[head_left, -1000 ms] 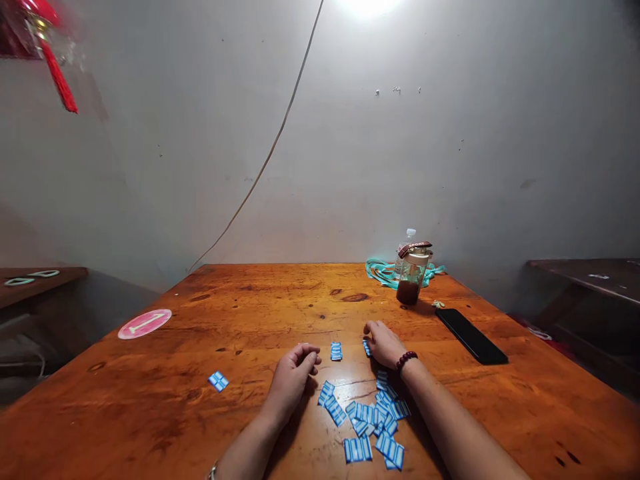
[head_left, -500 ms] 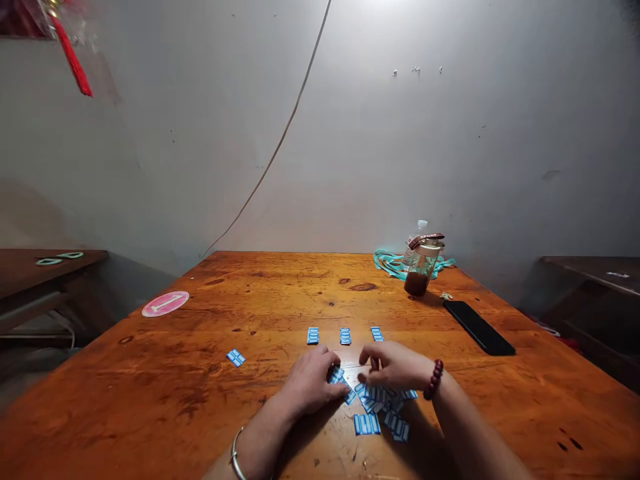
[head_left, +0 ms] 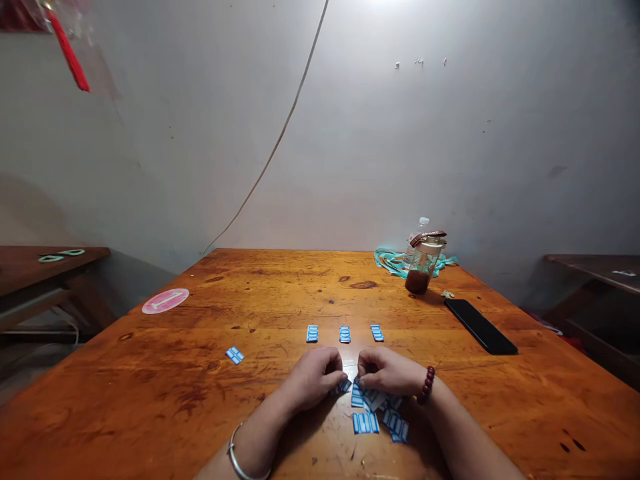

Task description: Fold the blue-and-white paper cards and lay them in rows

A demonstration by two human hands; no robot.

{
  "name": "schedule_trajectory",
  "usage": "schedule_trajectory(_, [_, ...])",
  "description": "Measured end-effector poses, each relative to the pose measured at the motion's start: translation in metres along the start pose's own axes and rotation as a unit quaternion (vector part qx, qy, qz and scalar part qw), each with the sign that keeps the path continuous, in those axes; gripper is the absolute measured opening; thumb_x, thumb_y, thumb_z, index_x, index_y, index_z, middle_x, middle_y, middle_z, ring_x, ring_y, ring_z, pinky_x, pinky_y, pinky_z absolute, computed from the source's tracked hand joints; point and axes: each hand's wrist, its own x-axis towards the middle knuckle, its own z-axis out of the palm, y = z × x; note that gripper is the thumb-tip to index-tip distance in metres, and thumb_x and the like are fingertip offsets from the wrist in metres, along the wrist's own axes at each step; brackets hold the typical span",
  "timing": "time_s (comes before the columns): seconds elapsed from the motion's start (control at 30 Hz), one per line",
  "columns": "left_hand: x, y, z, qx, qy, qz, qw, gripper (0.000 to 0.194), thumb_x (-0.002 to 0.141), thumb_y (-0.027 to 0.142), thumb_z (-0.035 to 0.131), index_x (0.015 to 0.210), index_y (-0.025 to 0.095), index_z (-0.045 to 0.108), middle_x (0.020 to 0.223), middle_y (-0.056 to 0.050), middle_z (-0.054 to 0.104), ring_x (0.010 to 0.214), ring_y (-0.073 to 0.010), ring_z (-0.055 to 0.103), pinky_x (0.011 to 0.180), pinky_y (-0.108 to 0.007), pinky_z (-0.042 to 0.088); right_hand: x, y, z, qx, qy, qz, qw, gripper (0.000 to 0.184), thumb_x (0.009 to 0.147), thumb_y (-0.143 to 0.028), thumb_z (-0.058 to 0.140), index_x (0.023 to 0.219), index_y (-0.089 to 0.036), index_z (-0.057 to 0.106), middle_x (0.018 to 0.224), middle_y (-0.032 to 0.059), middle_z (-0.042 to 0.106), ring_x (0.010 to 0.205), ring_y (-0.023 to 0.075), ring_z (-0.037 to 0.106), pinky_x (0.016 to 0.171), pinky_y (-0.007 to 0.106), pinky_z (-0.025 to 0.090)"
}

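Observation:
Small blue-and-white printed cards [head_left: 365, 423] lie in a loose, overlapping pile near the front middle of the table. My left hand [head_left: 314, 377] is at the pile's left side, thumb and fingers closed on a blue-and-white card [head_left: 342, 387] that is partly covered by the hand. Facing it, my right hand [head_left: 393, 371] has its fingertips pinched together at the top of the pile; whatever lies between them is hidden. Just beyond my hands is a row of three small card stacks: a left one [head_left: 313, 334], a middle one [head_left: 345, 334] and a right one [head_left: 377, 333].
Off to the left lie another blue-and-white card [head_left: 235, 355] and a pink oval sign [head_left: 165, 301]. To the right are a black phone [head_left: 480, 325] and a bottle of dark liquid [head_left: 419, 275], with turquoise straps [head_left: 390, 263] behind it on the wooden table [head_left: 270, 287].
My right hand's fingers have closed from a spread pose into a pinch at the pile. My left fingertips have drawn together over the card, and the two hands' fingertips face each other.

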Motion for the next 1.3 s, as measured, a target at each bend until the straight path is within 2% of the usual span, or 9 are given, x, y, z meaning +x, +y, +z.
schedule_trajectory(0.2, [0.006, 0.003, -0.001, -0.173, 0.059, -0.053, 0.982, 0.012, 0.069, 0.027, 0.051, 0.066, 0.015, 0.053, 0.06, 0.002, 0.053, 0.053, -0.0103, 0.047, 0.048, -0.02, 0.036, 0.002, -0.008, 0.002, 0.2, 0.035, -0.022, 0.979, 0.015, 0.069, -0.028, 0.056, 0.069, -0.015, 0.048, 0.054, -0.0065, 0.043, 0.044, 0.0034, 0.038, 0.042, 0.014, 0.03])
schedule_trajectory(0.3, [0.007, 0.003, -0.001, -0.217, 0.072, -0.057, 0.972, 0.013, 0.068, 0.027, 0.053, 0.066, 0.014, 0.054, 0.059, 0.001, 0.053, 0.052, -0.0104, 0.048, 0.048, -0.02, 0.037, 0.007, -0.013, 0.008, 0.26, 0.042, -0.016, 0.964, 0.021, 0.068, -0.032, 0.058, 0.072, -0.017, 0.045, 0.055, -0.0069, 0.044, 0.041, 0.0035, 0.039, 0.04, 0.015, 0.032])
schedule_trajectory(0.5, [0.007, 0.004, 0.001, -0.269, 0.055, -0.063, 0.959, 0.019, 0.067, 0.032, 0.058, 0.068, 0.013, 0.059, 0.059, 0.001, 0.054, 0.051, -0.0091, 0.046, 0.047, -0.018, 0.036, 0.017, -0.013, 0.022, 0.23, 0.117, -0.081, 0.963, 0.019, 0.069, -0.03, 0.058, 0.067, -0.016, 0.046, 0.059, -0.0049, 0.045, 0.05, 0.0051, 0.042, 0.045, 0.015, 0.033])
schedule_trajectory(0.67, [0.008, 0.005, 0.0, -0.34, 0.043, -0.088, 0.935, 0.023, 0.066, 0.036, 0.06, 0.069, 0.013, 0.058, 0.059, 0.002, 0.054, 0.049, -0.0078, 0.045, 0.045, -0.017, 0.035, 0.019, -0.011, 0.026, 0.28, 0.107, -0.036, 0.953, 0.019, 0.068, -0.032, 0.057, 0.069, -0.018, 0.043, 0.054, -0.0068, 0.045, 0.043, 0.0049, 0.041, 0.04, 0.016, 0.032])
schedule_trajectory(0.9, [0.009, 0.004, 0.0, -0.442, 0.046, -0.089, 0.891, 0.027, 0.064, 0.032, 0.064, 0.082, 0.013, 0.058, 0.069, -0.001, 0.059, 0.056, -0.0094, 0.051, 0.054, -0.02, 0.039, 0.021, -0.021, 0.026, 0.335, 0.126, -0.054, 0.932, 0.022, 0.065, -0.031, 0.061, 0.064, -0.017, 0.043, 0.048, -0.0085, 0.04, 0.038, 0.0024, 0.033, 0.037, 0.015, 0.024])
schedule_trajectory(1.1, [0.007, 0.008, 0.0, -0.511, 0.031, -0.045, 0.858, 0.035, 0.061, 0.026, 0.068, 0.092, 0.014, 0.058, 0.085, -0.007, 0.062, 0.079, -0.0161, 0.056, 0.074, -0.027, 0.041, 0.021, -0.021, 0.024, 0.344, 0.153, -0.045, 0.925, 0.021, 0.067, -0.031, 0.057, 0.065, -0.018, 0.041, 0.047, -0.0088, 0.04, 0.035, 0.0024, 0.031, 0.034, 0.015, 0.021])
schedule_trajectory(1.17, [0.008, 0.006, 0.002, -0.508, 0.041, -0.054, 0.859, 0.034, 0.059, 0.028, 0.069, 0.089, 0.014, 0.059, 0.083, -0.006, 0.062, 0.077, -0.0164, 0.056, 0.072, -0.027, 0.042, 0.023, -0.018, 0.025, 0.343, 0.157, -0.043, 0.925, 0.02, 0.067, -0.031, 0.056, 0.066, -0.018, 0.041, 0.048, -0.0089, 0.04, 0.035, 0.0023, 0.031, 0.034, 0.015, 0.02])
schedule_trajectory(1.3, [0.012, 0.0, 0.005, -0.475, 0.07, -0.094, 0.872, 0.025, 0.06, 0.031, 0.068, 0.074, 0.012, 0.06, 0.068, -0.003, 0.061, 0.059, -0.0107, 0.053, 0.059, -0.022, 0.04, 0.026, -0.014, 0.03, 0.337, 0.152, -0.05, 0.928, 0.018, 0.068, -0.027, 0.054, 0.066, -0.019, 0.039, 0.048, -0.0098, 0.038, 0.035, 0.0023, 0.03, 0.034, 0.015, 0.02])
